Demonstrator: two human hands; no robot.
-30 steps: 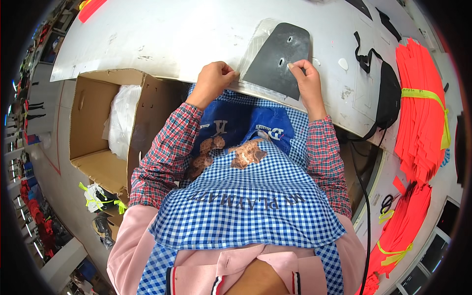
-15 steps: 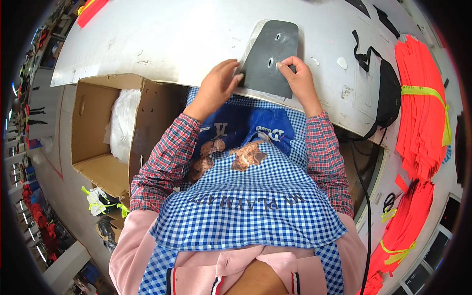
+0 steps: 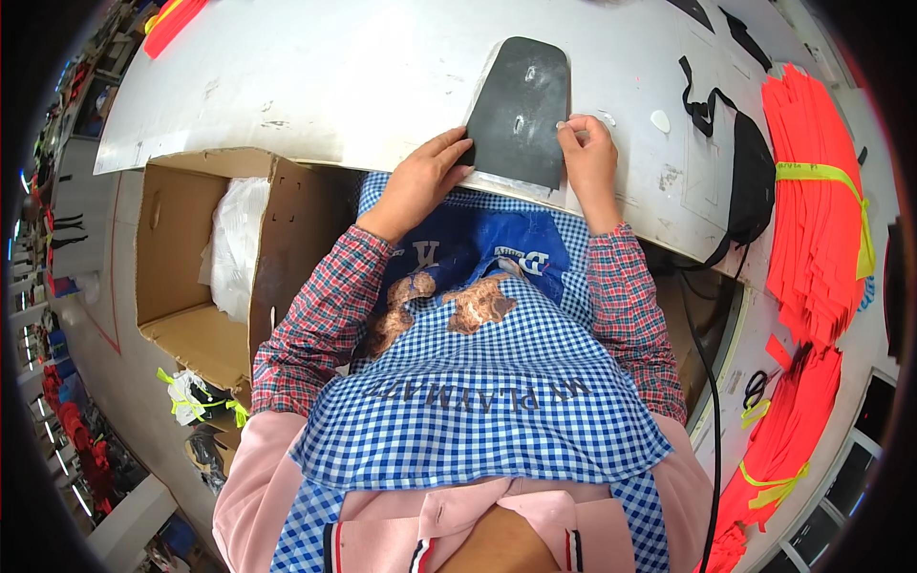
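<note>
A dark grey tapered panel [image 3: 516, 143] with a rounded far end lies at the table's front edge. Two whitish slot-shaped marks run along its middle. My left hand [image 3: 422, 181] rests at the panel's left edge, fingers stretched out and fingertips touching it. At the opposite edge, my right hand [image 3: 590, 160] has thumb and forefinger pressed together. Whatever those fingertips pinch, if anything, is too small to make out. A pale strip shows beneath the panel's near end.
A small white flat piece [image 3: 660, 121] lies right of my right hand. Further right are a black bag with straps [image 3: 753, 181] and tied stacks of orange-red fabric [image 3: 812, 210]. An open cardboard box [image 3: 263, 239] holding white plastic stands at left. Scissors [image 3: 755, 389] lie at lower right.
My right hand has moved from the panel's middle slot to its right edge. The slots looked like white-edged openings before and now show as fainter whitish marks. My left fingertips have settled on the left edge.
</note>
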